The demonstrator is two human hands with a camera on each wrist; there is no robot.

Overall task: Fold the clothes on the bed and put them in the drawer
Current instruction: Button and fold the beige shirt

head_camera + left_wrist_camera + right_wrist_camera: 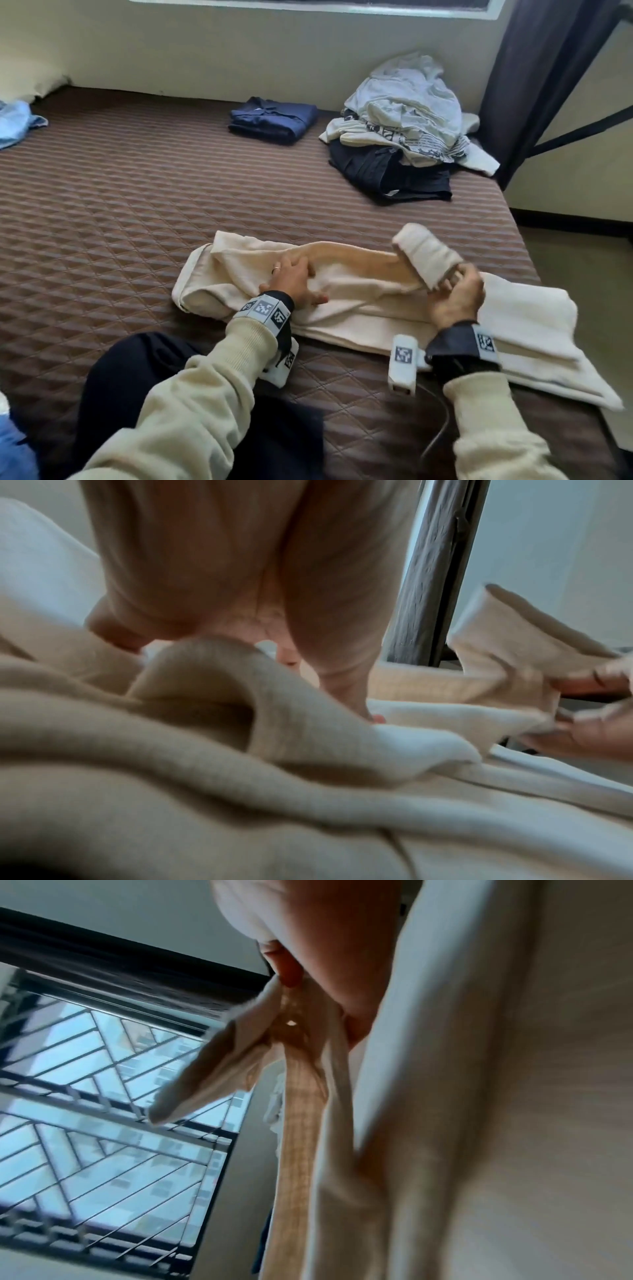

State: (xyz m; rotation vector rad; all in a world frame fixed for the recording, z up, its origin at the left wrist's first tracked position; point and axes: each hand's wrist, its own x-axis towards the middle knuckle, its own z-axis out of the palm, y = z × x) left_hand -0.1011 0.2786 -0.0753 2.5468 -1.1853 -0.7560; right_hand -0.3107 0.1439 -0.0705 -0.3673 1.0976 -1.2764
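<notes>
A cream sweater lies partly folded across the near side of the bed. My left hand lies flat on its middle, fingers spread, pressing the cloth down. My right hand pinches the sweater's sleeve just below the cuff and holds it lifted above the garment. In the left wrist view the left hand's fingers touch the cream cloth, and the raised cuff shows at right. The right wrist view shows the right hand's fingers gripping the sleeve.
A folded navy garment sits at the back of the bed. A heap of white, printed and black clothes lies at back right by a dark curtain. Light blue cloth lies far left. The bed's right edge drops to the floor.
</notes>
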